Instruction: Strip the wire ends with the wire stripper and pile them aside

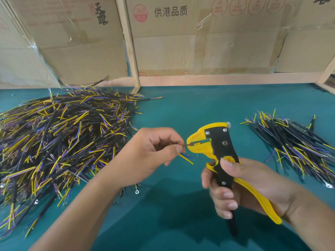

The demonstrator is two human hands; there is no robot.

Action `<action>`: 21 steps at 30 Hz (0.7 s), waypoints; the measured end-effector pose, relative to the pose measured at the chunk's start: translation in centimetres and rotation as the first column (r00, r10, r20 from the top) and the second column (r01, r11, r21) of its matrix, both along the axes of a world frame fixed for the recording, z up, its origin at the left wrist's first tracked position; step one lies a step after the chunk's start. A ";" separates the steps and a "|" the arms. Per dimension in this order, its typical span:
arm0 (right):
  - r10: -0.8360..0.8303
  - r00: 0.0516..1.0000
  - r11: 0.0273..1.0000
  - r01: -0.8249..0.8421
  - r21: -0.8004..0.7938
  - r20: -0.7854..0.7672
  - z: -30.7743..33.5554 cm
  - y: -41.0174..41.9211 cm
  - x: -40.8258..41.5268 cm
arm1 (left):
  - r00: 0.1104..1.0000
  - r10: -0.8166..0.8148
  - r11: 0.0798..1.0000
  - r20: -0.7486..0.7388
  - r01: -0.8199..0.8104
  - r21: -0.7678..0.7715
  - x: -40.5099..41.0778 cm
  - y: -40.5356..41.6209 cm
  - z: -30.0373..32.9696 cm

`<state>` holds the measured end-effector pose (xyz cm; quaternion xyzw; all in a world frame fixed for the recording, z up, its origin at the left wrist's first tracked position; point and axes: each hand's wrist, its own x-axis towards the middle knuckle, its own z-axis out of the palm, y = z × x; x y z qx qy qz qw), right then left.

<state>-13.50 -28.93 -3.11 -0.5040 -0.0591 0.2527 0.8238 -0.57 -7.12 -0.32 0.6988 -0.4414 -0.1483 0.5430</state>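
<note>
- The right hand [241, 185] grips the wire stripper [220, 151] upright above the green table [190, 109]: the fingers wrap the black front handle and the thumb presses flat on the tool's body just below its yellow dial.
- The stripper's yellow rear handle runs back along the palm and sticks out past the heel of the hand.
- The tool's yellow nose points left, and its jaws stand slightly parted around a thin wire end.
- The left hand [154, 151] pinches one wire [185, 157] between thumb and forefinger, right beside the nose, with the other fingers curled in.
- One thin strand from that pinch reaches into the jaws, while yellow and blue strands hang down and to the right, just under the fingertips.
- A big pile of wires [59, 140], black with yellow and purple ends, covers the table's left side, reaching under the left forearm.
- A smaller pile of wires [297, 144] lies on the right, well apart from the big one and beyond the right hand.
- Taped cardboard boxes [199, 42] in a wooden frame stand along the table's far edge.
</note>
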 end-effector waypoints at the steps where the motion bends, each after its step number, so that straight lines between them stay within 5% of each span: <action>1: 0.000 1.000 1.000 0.000 0.026 -0.002 0.0 0.1 0.0 | 1.000 -0.003 1.000 -0.002 0.003 -0.005 0.0 0.0 0.0; 12: -0.076 0.997 0.997 0.076 0.031 0.023 -0.1 0.9 -0.2 | 0.998 -0.060 0.997 -0.028 0.059 -0.047 0.2 0.3 -0.1; 21: -0.173 0.985 0.979 0.172 -0.106 0.001 0.4 0.8 -0.1 | 0.995 -0.046 0.989 0.093 0.032 0.145 1.0 1.4 0.4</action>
